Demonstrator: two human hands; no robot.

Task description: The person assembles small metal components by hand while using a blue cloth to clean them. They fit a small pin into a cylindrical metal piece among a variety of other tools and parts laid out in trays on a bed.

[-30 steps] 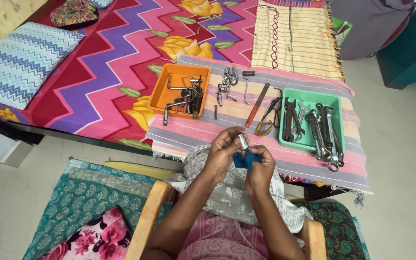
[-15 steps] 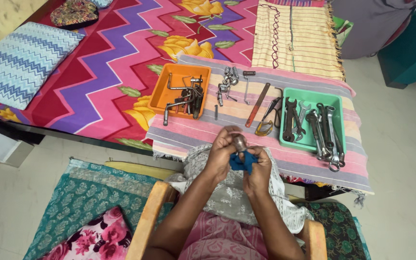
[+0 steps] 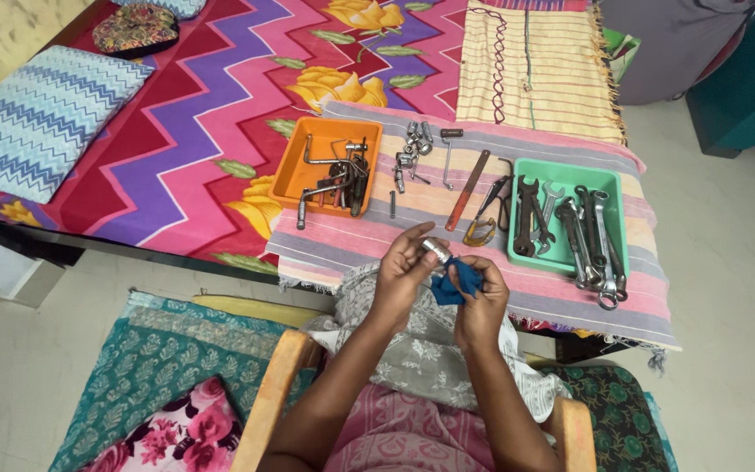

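Note:
My left hand grips a small shiny metal socket between thumb and fingers. My right hand presses a blue cloth against the socket's lower side. Both hands are held together above my lap, just in front of the striped cloth's near edge. Beyond them an orange tray holds several dark metal tools, and a green tray holds several wrenches.
Loose sockets, a flat file and pliers lie between the trays on a striped cloth over a zigzag bedsheet. A blue zigzag pillow lies far left. Wooden chair arms flank my lap.
The hands have turned the socket slightly and the blue cloth has shifted against it; they stay in the same place above my lap.

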